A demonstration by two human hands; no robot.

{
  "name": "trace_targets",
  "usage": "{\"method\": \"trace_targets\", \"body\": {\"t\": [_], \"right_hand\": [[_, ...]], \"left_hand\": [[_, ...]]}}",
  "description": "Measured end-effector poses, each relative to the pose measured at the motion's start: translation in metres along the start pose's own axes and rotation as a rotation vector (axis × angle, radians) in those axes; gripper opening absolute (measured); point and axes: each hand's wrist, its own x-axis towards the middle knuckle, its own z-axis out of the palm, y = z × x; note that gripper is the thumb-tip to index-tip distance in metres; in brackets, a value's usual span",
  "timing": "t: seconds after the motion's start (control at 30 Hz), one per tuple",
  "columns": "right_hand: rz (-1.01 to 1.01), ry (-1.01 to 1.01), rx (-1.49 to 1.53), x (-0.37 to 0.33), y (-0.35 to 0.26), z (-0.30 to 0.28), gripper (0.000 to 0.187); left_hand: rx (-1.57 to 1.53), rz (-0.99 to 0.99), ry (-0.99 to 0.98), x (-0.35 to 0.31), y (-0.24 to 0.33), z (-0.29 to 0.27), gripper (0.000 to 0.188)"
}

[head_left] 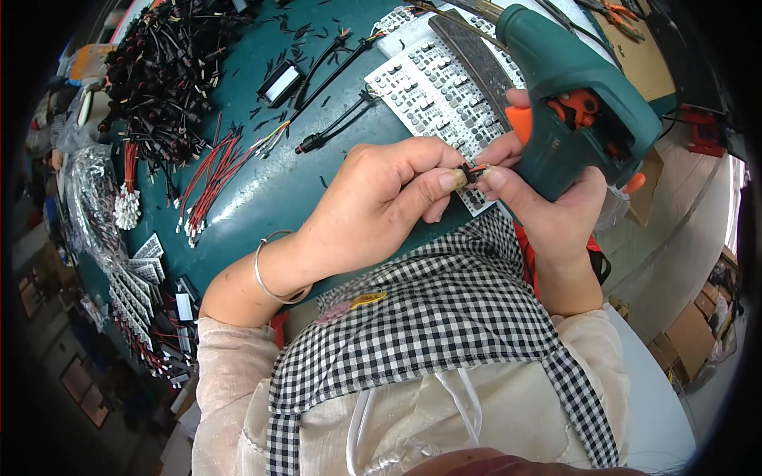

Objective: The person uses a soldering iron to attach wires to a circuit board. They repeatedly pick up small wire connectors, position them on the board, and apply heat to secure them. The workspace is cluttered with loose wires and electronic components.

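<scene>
At the far left of the frame, a clear bag [83, 170] lies along the edge of the green table [274, 178]. Below it, at lower left, strips [133, 295] lie fanned beside white-faced modules [184, 306]. At upper left, a heap of black connectors [163, 67] covers the table; below the heap are a bundle of white plugs [127, 208] on red leads and, to its right, a spread of red wires [213, 181]. At upper centre-left, a display [280, 83] lies near a black cable [310, 144]. At centre, the left hand [369, 194], with a bangle [260, 274] at its wrist, has thumb and index finger clamped on a small dark part [467, 172]. The part is at the centre of the frame, in front of the white boards [425, 83]. Below is a checked apron [421, 317]. Right of the part, the right hand [565, 218] has thumb and finger together at the part's orange wires [478, 168]; the handle of a green tool [556, 63] lies between its thumb and fingers. At upper right are pliers [623, 20]; at lower right, a carton [689, 341]
</scene>
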Motion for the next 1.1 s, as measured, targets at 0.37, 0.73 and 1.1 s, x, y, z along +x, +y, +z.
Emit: {"method": "trace_targets", "body": {"t": [0.37,0.73,1.1], "right_hand": [[-0.044,-0.09,-0.026,-0.003,0.003,-0.005,0.055],[-0.068,-0.086,-0.087,0.0,0.003,-0.004,0.053],[-0.085,-0.077,-0.059,0.005,0.006,-0.009,0.055]], "left_hand": [[-0.379,-0.172,-0.159,0.001,-0.002,-0.001,0.024],[-0.193,-0.009,-0.099,0.003,-0.013,0.005,0.029],[-0.493,-0.08,-0.258,0.004,-0.014,0.003,0.034]]}}
